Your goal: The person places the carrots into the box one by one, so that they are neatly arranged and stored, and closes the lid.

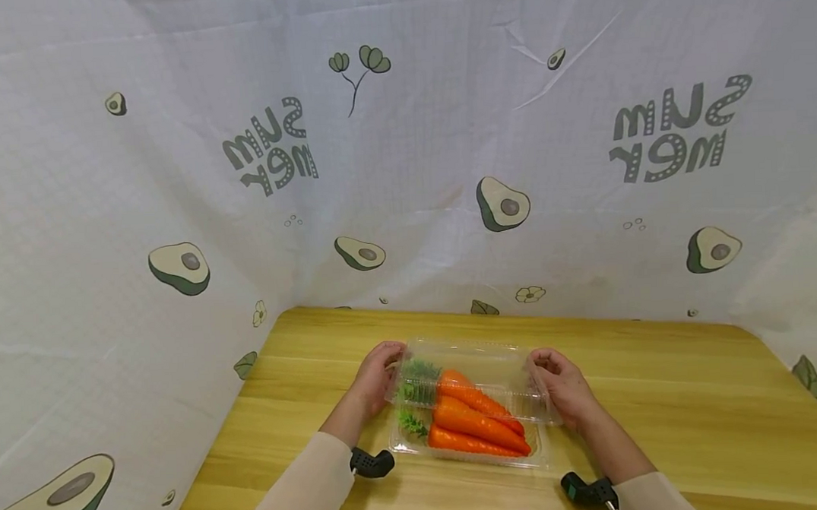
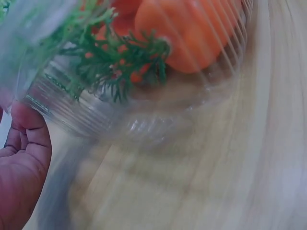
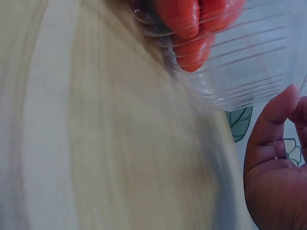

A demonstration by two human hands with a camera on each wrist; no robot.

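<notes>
A clear plastic clamshell box lies on the table with several orange carrots side by side in its base. Their green leafy tops point to the left. Over the back part of the carrots hangs the clear lid, tilted up, its front edge crossing above them. My left hand pinches the lid's left edge between thumb and fingers, as the left wrist view also shows. At the right edge, my right hand pinches the thin plastic between thumb and fingertips.
The wooden table extends on both sides of the box. A white cloth printed with avocados and lettering hangs behind it and along the sides. Black wrist cameras sit on both forearms.
</notes>
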